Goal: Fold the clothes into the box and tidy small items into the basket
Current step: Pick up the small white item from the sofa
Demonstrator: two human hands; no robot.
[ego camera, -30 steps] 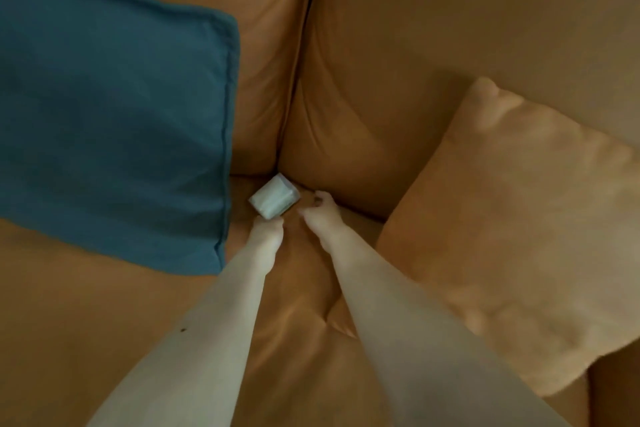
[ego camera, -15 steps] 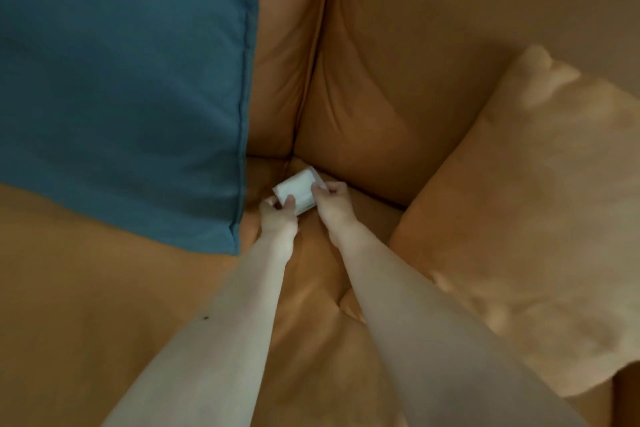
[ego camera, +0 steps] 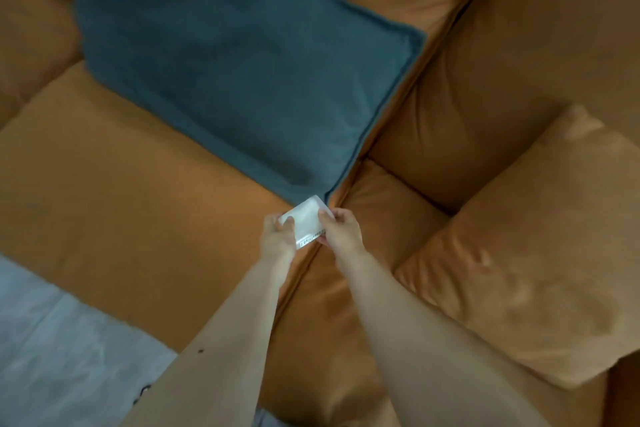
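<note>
The small white packet (ego camera: 307,221) is one of the loose items you have to get into the basket, and neither a basket nor a box shows in this view. Around it lies the orange sofa (ego camera: 138,218), with the blue cushion (ego camera: 242,73) leaning above and an orange cushion (ego camera: 519,253) off to your right. The packet sits lifted just in front of the blue cushion's lower corner, over the seam between seat pads. Your left hand (ego camera: 277,239) pinches its left edge and your right hand (ego camera: 341,232) pinches its right edge, fingers curled on it. Its long axis runs diagonally from the printed strip nearest you up and away to the right. Both hands are equally near, so either could carry it alone.
</note>
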